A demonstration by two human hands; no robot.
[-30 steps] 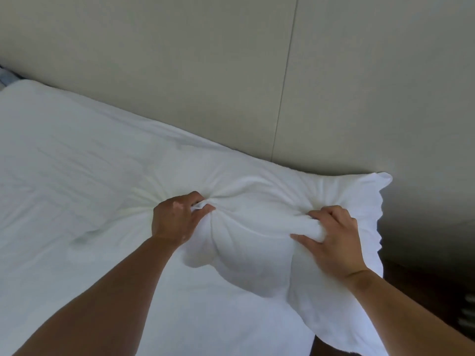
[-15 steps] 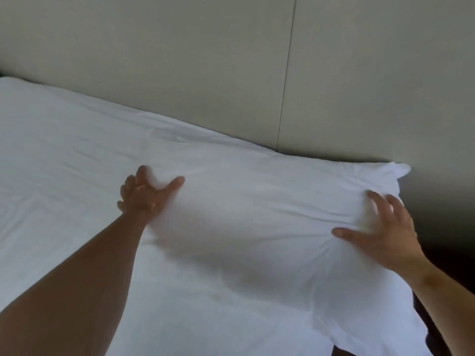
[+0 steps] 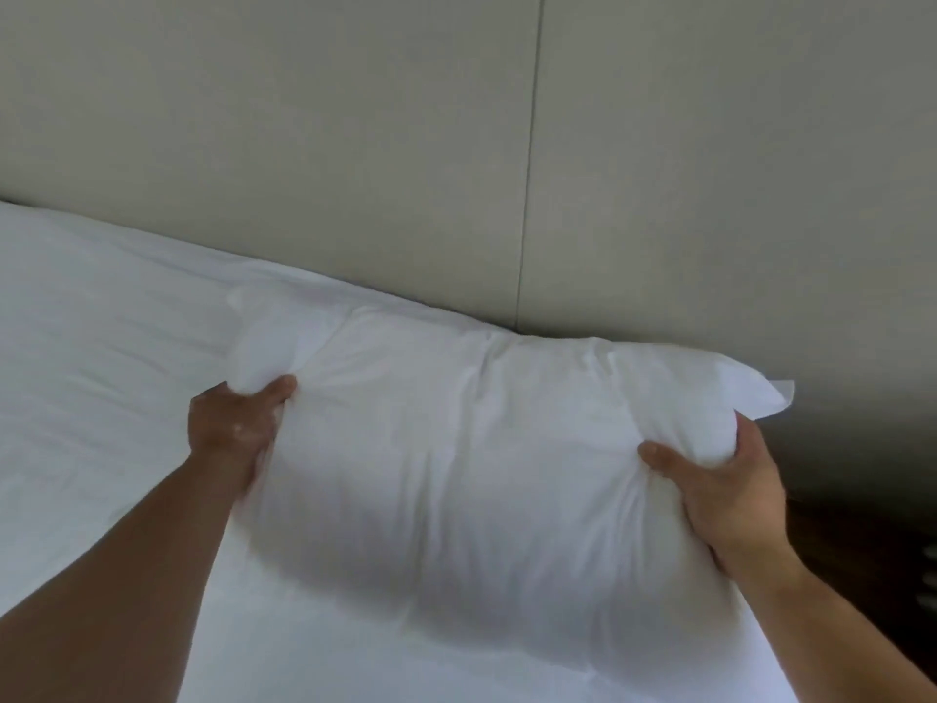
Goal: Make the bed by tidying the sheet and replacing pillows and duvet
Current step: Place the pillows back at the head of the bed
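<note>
Pinching the cloth at either end, the fingers (image 3: 281, 389) of both hands are clenched into the plump white fabric pillow (image 3: 481, 449). The left hand (image 3: 230, 431) grips the pillow's 9 o'clock end. Its thumb lies on the top face, and the other fingers are hidden beneath a bulge of stuffing that swells above the knuckles. The right hand (image 3: 730, 492) grips the 3 o'clock end, with the thumb pressed into the top face and the remaining fingers wrapped round the side, only partly seen. Creases run from each grasp towards the pillow's middle. The bare forearms enter the view from 7 and 5 o'clock.

The pillow lies lengthwise at the head of the bed, over the white wrinkled bed sheet (image 3: 101, 337). Whether its underside rests fully on the sheet cannot be told. A pointed flap of the pillowcase sticks out at its 2 o'clock corner. The beige padded wall panel (image 3: 329, 144) stands at 12 o'clock, just beyond the pillow's far long edge, split by a thin vertical seam (image 3: 530, 170). A dark blurred area (image 3: 882, 560) shows past the bed's edge at 4 o'clock.
</note>
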